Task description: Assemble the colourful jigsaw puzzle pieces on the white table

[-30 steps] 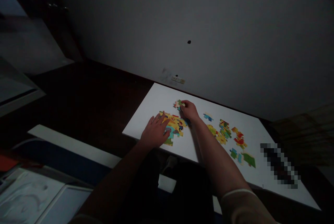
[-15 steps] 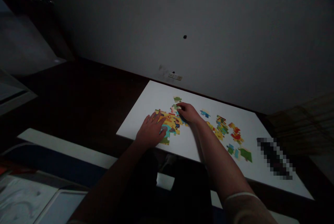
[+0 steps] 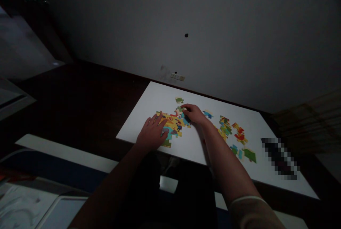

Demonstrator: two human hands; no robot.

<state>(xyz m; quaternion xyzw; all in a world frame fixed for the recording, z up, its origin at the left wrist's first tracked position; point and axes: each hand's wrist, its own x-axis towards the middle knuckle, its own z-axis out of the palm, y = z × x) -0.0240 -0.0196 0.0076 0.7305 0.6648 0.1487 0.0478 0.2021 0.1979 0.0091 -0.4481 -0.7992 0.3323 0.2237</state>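
A partly joined jigsaw puzzle (image 3: 170, 118) lies on the white tabletop, its picture mostly yellow with a teal patch near the front. My left hand (image 3: 151, 134) rests flat over its left side, fingers spread, covering some of the picture. At the puzzle's far right edge, my right hand (image 3: 194, 114) has thumb and fingers bent together on a puzzle piece (image 3: 179, 111) with green, white and red on it. The fingers hide part of that piece, and I cannot tell whether it is fully seated. Just beyond it lies a loose green piece (image 3: 179, 100).
Several loose pieces (image 3: 226, 129) lie right of my right forearm, with a blue piece (image 3: 207, 114) farther back. A pixelated dark object (image 3: 279, 158) is on the right end of the white table (image 3: 290, 186). A wall with a socket (image 3: 177, 76) stands behind.
My right fingertips have shifted slightly rightward relative to the puzzle, showing more of the piece by them. My left hand stays flat in place. The whole view has moved a little.
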